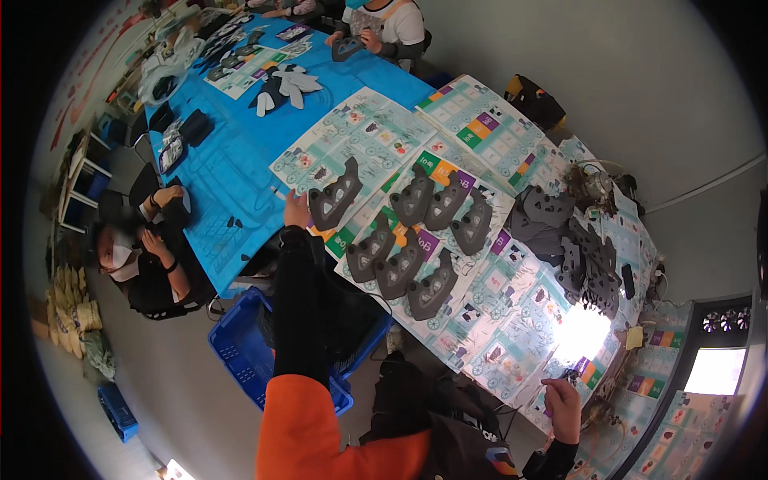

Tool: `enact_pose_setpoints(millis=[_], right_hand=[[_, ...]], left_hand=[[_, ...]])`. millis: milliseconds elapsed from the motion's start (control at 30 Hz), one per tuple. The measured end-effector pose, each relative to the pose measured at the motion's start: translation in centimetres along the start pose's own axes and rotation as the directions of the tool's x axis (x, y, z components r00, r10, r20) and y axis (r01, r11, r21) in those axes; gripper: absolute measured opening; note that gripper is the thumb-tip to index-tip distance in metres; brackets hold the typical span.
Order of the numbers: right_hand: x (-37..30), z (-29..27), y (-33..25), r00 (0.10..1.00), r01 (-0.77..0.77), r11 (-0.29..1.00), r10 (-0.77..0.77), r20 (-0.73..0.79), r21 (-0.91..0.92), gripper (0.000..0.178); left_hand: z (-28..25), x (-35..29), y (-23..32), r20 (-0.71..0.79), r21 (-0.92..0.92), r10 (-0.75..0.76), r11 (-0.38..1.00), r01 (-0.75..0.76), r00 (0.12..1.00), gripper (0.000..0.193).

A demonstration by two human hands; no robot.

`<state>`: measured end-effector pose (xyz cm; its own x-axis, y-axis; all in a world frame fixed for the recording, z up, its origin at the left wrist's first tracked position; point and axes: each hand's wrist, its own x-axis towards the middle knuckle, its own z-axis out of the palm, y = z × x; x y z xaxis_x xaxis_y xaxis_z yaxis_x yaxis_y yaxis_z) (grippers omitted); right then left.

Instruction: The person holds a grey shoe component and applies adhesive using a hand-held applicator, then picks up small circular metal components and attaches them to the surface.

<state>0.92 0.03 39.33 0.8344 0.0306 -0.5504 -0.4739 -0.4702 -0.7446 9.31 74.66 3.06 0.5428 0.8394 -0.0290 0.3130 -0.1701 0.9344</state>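
Observation:
My left hand [296, 210] reaches over the table's near left part. Its fingers are at the left edge of a dark grey cut piece [336, 194], shaped like a shoe upper with openings in it, and seem closed on that edge. Several like pieces [400, 264] lie in rows to its right on printed sheets [352, 132]. A thin white-tipped thing [278, 193] shows beside my left fingers. My right hand [564, 408] is low at the right, fingers curled in a pinch by a small dark thing [570, 374]; what it holds is not clear.
A heap of dark grey pieces [552, 220] lies at the right, near a bright lit patch [582, 332]. A blue crate [240, 344] stands below the table. Two people [392, 28] [136, 256] sit at the blue-covered table [232, 176]; cut pieces [288, 86] lie between them.

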Motion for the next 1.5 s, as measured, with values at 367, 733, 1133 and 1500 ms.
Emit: enact_pose_setpoints(millis=[367,733,1133,1500], right_hand=[[2.0,-4.2,3.2,0.996,0.006,0.998,-0.001,0.086,-0.062,0.020],[9.9,-16.1,18.6,0.980,0.086,0.959,-0.032,0.195,-0.272,0.026],[14.2,-25.1,44.7,0.928,-0.138,0.834,-0.079,-0.363,-0.534,0.066],[16.3,-23.6,41.0,0.941,-0.039,0.714,-0.210,-0.266,-0.699,0.076]], left_hand=[[-4.0,-18.6,13.2,0.466,-0.678,-0.233,0.526,0.514,0.854,0.081],[5.7,-39.5,16.0,0.659,0.268,0.111,0.889,-0.370,0.744,0.060],[40.6,-54.4,23.3,0.863,0.238,-0.331,0.933,0.272,0.381,0.037],[66.5,-49.5,17.8,0.703,0.415,0.051,0.781,-0.467,0.709,0.077]])
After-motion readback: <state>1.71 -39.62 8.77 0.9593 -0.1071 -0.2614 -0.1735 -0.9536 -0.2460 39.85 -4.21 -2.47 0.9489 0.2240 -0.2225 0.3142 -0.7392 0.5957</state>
